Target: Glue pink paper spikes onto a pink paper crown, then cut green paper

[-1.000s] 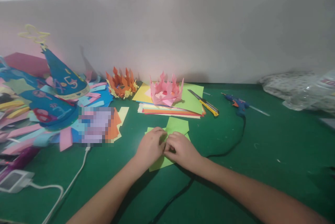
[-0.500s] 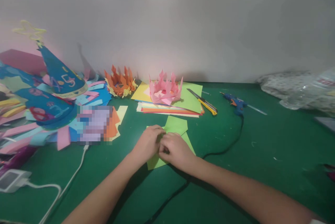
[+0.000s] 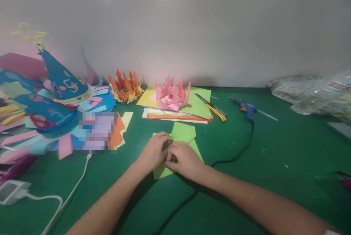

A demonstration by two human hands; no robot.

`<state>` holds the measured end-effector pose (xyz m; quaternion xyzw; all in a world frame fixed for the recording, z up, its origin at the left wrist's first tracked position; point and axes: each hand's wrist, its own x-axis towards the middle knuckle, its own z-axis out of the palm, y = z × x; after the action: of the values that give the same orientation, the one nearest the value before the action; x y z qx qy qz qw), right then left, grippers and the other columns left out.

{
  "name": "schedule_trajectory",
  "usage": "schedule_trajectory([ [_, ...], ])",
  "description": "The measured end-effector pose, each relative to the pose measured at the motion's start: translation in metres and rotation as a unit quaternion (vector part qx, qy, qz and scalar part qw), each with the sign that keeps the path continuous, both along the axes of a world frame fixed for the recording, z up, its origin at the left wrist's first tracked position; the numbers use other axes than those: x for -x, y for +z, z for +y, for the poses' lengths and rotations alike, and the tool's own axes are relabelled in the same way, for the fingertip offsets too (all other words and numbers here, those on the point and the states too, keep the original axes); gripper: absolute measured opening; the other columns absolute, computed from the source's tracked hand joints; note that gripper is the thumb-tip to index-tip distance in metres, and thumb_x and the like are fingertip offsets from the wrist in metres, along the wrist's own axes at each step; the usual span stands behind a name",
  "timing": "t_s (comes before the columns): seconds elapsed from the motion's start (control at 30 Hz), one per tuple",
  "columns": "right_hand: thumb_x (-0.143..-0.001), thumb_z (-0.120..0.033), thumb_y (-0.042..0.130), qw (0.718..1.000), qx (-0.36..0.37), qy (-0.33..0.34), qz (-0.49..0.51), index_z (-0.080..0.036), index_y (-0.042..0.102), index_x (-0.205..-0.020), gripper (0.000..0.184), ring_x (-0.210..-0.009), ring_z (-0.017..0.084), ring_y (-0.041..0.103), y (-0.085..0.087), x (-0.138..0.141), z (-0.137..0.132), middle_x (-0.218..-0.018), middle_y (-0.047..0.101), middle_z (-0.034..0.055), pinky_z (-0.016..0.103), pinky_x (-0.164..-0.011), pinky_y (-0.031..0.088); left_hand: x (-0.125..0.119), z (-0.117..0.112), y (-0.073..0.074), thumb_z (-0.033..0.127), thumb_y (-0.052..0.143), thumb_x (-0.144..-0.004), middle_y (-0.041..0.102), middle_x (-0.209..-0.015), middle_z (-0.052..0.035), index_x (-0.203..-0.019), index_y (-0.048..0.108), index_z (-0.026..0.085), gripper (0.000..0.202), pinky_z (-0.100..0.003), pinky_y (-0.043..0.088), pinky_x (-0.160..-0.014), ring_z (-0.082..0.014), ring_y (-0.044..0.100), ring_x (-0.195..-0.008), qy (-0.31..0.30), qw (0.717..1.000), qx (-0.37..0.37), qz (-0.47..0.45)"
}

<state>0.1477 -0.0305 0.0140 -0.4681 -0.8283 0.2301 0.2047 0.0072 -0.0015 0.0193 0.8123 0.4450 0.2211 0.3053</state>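
Observation:
Light green paper (image 3: 185,132) lies on the green tabletop in front of me, with folded or overlapping parts showing around my hands. My left hand (image 3: 157,151) rests on its left side, fingers bent and closed towards the middle. Beside it, touching or nearly so, my right hand (image 3: 184,159) is curled with thumb and fingers pressed together over the paper. The fingertips of both hands are partly hidden, so the exact pinch on the paper is hard to see.
Behind the paper, a pink paper crown (image 3: 172,94) stands on stacked coloured sheets (image 3: 178,117), with an orange crown (image 3: 126,88) to its left. A yellow utility knife (image 3: 215,110) and a corded blue glue gun (image 3: 244,107) lie right. Blue party hats (image 3: 64,81) stand left; a plastic bottle (image 3: 323,94) lies far right.
Both hands stay on the green paper in nearly the same pose. The whole view has shifted very slightly.

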Motion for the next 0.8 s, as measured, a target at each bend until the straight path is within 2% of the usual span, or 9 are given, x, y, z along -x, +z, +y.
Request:
schedule_trajectory([
  [0.1, -0.067, -0.017, 0.064, 0.999, 0.012, -0.036, -0.01, -0.017, 0.051, -0.053, 0.019, -0.058, 0.011, 0.045, 0.001, -0.011, 0.006, -0.055, 0.053, -0.0029, 0.023, -0.056, 0.028, 0.0, -0.001, -0.002, 0.002, 0.053, -0.069, 0.061, -0.099, -0.0068, -0.095, 0.064, 0.015, 0.031, -0.031, 0.046, -0.079, -0.0182, 0.057, -0.088, 0.01, 1.0, 0.006, 0.003],
  [0.23, -0.069, -0.023, 0.063, 0.996, 0.03, -0.081, -0.038, -0.018, 0.051, -0.054, 0.02, -0.058, 0.012, 0.046, 0.002, -0.043, 0.02, -0.057, 0.052, -0.0023, 0.022, -0.054, 0.028, -0.001, -0.002, -0.004, 0.008, 0.061, -0.07, 0.06, -0.101, -0.0056, -0.095, 0.063, 0.017, 0.027, -0.031, 0.047, -0.076, -0.0159, 0.057, -0.079, 0.025, 1.0, 0.017, 0.006],
  [0.43, -0.071, -0.034, 0.059, 0.972, 0.074, -0.209, -0.081, -0.019, 0.048, -0.056, 0.024, -0.053, 0.012, 0.046, 0.001, -0.096, 0.04, -0.057, 0.051, -0.0017, 0.023, -0.048, 0.028, 0.0, -0.002, -0.004, 0.011, 0.063, -0.07, 0.06, -0.104, -0.0055, -0.095, 0.063, 0.018, 0.026, -0.031, 0.048, -0.075, -0.0159, 0.057, -0.079, 0.033, 0.999, 0.033, 0.004],
  [0.53, -0.071, -0.036, 0.058, 0.968, 0.075, -0.227, -0.075, -0.019, 0.048, -0.057, 0.024, -0.054, 0.013, 0.047, 0.0, -0.109, 0.044, -0.058, 0.051, -0.0016, 0.024, -0.049, 0.029, 0.001, -0.001, -0.007, 0.011, 0.065, -0.069, 0.061, -0.102, -0.0048, -0.093, 0.064, 0.018, 0.026, -0.03, 0.049, -0.074, -0.0153, 0.057, -0.077, 0.044, 0.998, 0.04, -0.004],
  [0.67, -0.072, -0.039, 0.058, 0.974, 0.08, -0.213, 0.004, -0.019, 0.051, -0.063, 0.023, -0.056, 0.013, 0.047, -0.003, -0.112, 0.047, -0.061, 0.053, -0.0011, 0.025, -0.051, 0.033, 0.002, 0.002, -0.012, 0.012, 0.065, -0.068, 0.062, -0.096, -0.0036, -0.089, 0.064, 0.018, 0.022, -0.028, 0.049, -0.069, -0.0131, 0.056, -0.072, 0.069, 0.996, 0.018, -0.055],
  [0.73, -0.072, -0.044, 0.058, 0.97, 0.104, -0.202, 0.089, -0.018, 0.054, -0.077, 0.026, -0.057, 0.013, 0.048, -0.006, -0.111, 0.049, -0.065, 0.055, -0.0008, 0.025, -0.053, 0.037, 0.001, 0.003, -0.012, 0.012, 0.063, -0.07, 0.063, -0.092, -0.003, -0.086, 0.063, 0.018, 0.017, -0.026, 0.048, -0.066, -0.0116, 0.056, -0.069, 0.086, 0.992, -0.008, -0.095],
  [0.8, -0.068, -0.045, 0.063, 0.958, 0.129, -0.187, 0.177, -0.018, 0.052, -0.096, 0.04, -0.06, 0.013, 0.051, -0.007, -0.108, 0.05, -0.075, 0.059, 0.0008, 0.026, -0.056, 0.041, 0.001, 0.003, -0.011, 0.01, 0.059, -0.072, 0.064, -0.088, -0.0019, -0.082, 0.062, 0.018, 0.013, -0.025, 0.047, -0.064, -0.0102, 0.056, -0.065, 0.099, 0.985, -0.045, -0.13],
])
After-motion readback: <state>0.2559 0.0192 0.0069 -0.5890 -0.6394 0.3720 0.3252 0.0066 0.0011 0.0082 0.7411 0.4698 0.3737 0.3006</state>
